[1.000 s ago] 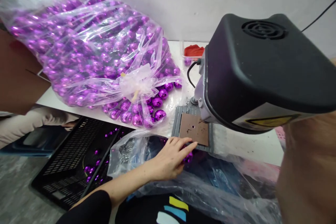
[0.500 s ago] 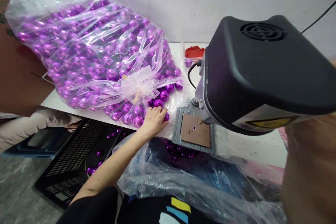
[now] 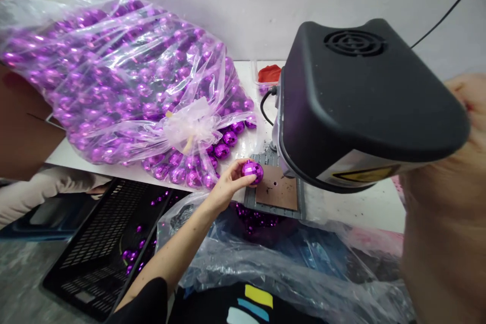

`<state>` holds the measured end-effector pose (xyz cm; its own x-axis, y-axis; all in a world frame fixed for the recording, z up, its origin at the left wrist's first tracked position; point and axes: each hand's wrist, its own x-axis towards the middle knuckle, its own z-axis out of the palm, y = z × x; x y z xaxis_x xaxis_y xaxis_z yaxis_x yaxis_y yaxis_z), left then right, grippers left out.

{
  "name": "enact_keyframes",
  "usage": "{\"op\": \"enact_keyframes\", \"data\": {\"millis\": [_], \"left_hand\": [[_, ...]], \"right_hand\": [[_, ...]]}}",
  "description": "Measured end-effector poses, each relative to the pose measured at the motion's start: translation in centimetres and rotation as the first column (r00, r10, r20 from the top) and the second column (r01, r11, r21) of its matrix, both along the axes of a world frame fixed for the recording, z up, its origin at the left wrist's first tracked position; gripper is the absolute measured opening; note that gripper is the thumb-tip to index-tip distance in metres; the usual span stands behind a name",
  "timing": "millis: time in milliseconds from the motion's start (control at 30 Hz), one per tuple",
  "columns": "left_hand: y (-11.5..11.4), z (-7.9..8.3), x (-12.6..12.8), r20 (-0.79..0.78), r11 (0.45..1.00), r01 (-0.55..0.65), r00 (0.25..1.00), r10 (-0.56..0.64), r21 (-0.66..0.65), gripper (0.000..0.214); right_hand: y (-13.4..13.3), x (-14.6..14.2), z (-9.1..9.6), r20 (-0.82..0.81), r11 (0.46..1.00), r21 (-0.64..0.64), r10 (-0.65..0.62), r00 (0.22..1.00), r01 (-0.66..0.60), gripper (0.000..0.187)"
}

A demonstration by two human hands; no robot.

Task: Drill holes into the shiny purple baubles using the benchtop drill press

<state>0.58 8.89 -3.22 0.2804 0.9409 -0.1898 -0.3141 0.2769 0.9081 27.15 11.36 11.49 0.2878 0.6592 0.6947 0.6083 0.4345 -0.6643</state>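
My left hand (image 3: 232, 180) pinches a shiny purple faceted ball (image 3: 252, 172) between thumb and fingers. The ball is over the left edge of a brown square board (image 3: 279, 193) with a small dark hole in its middle. That board lies on a grey grooved metal base (image 3: 299, 212). Above and to the right stands a black machine housing (image 3: 364, 106) with a round vent and a yellow warning label. My right hand (image 3: 471, 98) is at the housing's far right side, its fingers mostly hidden behind it. A clear bag (image 3: 152, 71) full of purple balls lies left of the base.
Below the base, a clear plastic sheet or bag (image 3: 235, 248) holds purple pieces. On the floor at left is a black crate (image 3: 91, 233) with a few purple balls. A clear tub (image 3: 266, 81) with red material sits by the wall. Another person's leg (image 3: 45, 190) shows at left.
My left hand has moved right from the loose balls beside the bag to the board's edge, now with a purple ball in its fingers. The view has shifted slightly to the right.
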Motion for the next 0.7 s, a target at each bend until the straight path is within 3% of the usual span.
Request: {"op": "enact_keyframes", "data": {"millis": [100, 233, 333, 567, 700], "left_hand": [[0.1, -0.2, -0.1, 0.152, 0.983, 0.053, 0.988, -0.026, -0.176, 0.041], [0.2, -0.3, -0.7, 0.257, 0.965, 0.062, 0.967, 0.005, -0.253, 0.038], [0.0, -0.4, -0.8, 0.209, 0.974, 0.080, 0.977, -0.035, -0.214, 0.038], [-0.4, -0.7, 0.4, -0.071, 0.995, 0.090, 0.993, -0.093, -0.047, 0.054], [0.0, -1.3, 1.0, -0.105, 0.998, 0.064, 0.992, -0.065, -0.008, 0.040]], "right_hand": [[0.1, -0.1, 0.3, 0.006, 0.999, 0.024, 0.036, 0.999, -0.036, 0.026], [0.2, -0.1, 0.3, 0.011, 0.999, 0.036, 0.039, 0.999, -0.039, 0.027], [0.2, -0.1, 0.3, 0.025, 0.999, 0.039, 0.016, 1.000, -0.017, 0.028], [0.2, -0.1, 0.3, -0.001, 0.998, 0.027, 0.053, 0.999, -0.053, 0.029], [0.0, -0.4, 0.5, -0.018, 0.998, -0.006, 0.058, 0.998, -0.058, 0.031]]}}
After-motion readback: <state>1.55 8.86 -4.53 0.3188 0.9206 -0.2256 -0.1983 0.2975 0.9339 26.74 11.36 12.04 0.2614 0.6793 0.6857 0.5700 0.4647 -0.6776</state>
